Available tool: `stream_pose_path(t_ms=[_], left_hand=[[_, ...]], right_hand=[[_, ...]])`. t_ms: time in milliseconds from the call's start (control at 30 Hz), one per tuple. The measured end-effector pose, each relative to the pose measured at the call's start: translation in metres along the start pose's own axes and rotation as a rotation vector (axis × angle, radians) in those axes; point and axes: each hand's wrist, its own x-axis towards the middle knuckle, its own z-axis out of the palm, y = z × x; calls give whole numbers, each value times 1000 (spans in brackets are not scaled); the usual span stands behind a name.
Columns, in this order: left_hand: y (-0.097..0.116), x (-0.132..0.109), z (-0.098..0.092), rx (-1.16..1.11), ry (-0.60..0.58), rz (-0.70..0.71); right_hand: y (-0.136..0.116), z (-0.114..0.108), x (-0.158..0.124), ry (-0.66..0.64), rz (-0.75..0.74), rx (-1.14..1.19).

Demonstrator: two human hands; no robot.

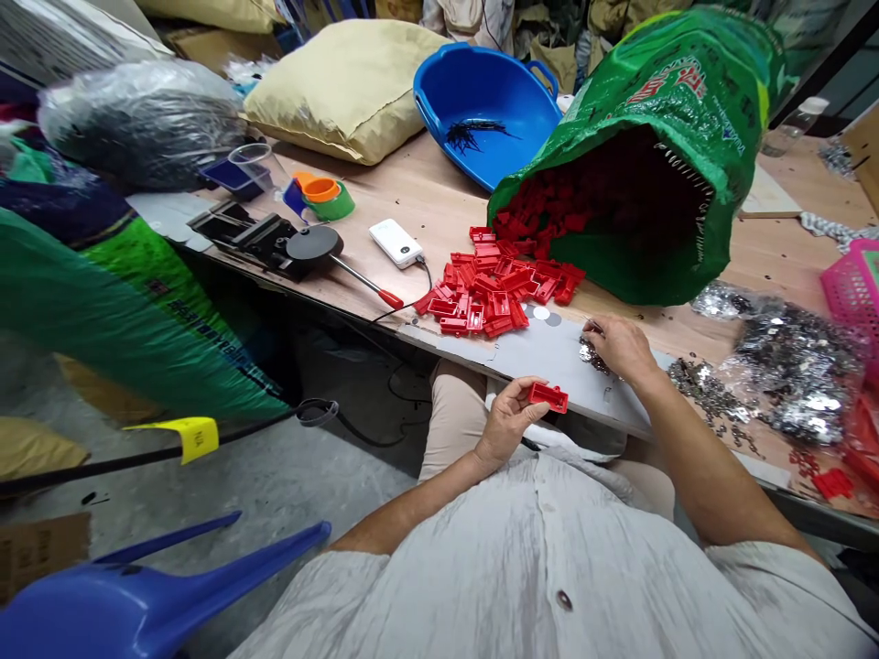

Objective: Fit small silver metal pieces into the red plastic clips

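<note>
My left hand [509, 418] is closed on a small red plastic housing [548, 396], held in front of the table edge with its hollow side facing up. Over a little heap of shiny metal pieces [591, 355] on the grey board, my right hand [622, 348] has its fingertips pinched together. Whatever lies between those fingertips is too small to name. A pile of similar red housings [481, 288] lies on the table beyond my hands, spilling from the mouth of a green woven sack [618, 265].
Behind the pile stands a blue basin [491, 160] with thin black pieces. A white power bank [396, 243] and a black device with a lever [275, 240] lie left. Bagged metal parts [789, 366] and a pink basket [851, 288] are right. A blue chair [103, 604] stands lower left.
</note>
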Motion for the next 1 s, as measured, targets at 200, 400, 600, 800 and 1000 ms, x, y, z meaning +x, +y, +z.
stream_pose_path(t_ms=[200, 400, 600, 800, 1000], left_hand=[[0, 0, -1, 7, 1, 8], [2, 4, -1, -97, 11, -40], [14, 10, 8, -197, -10, -80], [19, 14, 14, -164, -16, -66], [27, 15, 18, -201, -37, -78]], right_hand=[[-5, -4, 3, -41, 9, 13], [2, -13, -12, 30, 40, 300], [-9, -19, -52, -15, -115, 722], [-39, -18, -84, -5, -191, 846], [-47, -10, -93, 34, -298, 822]])
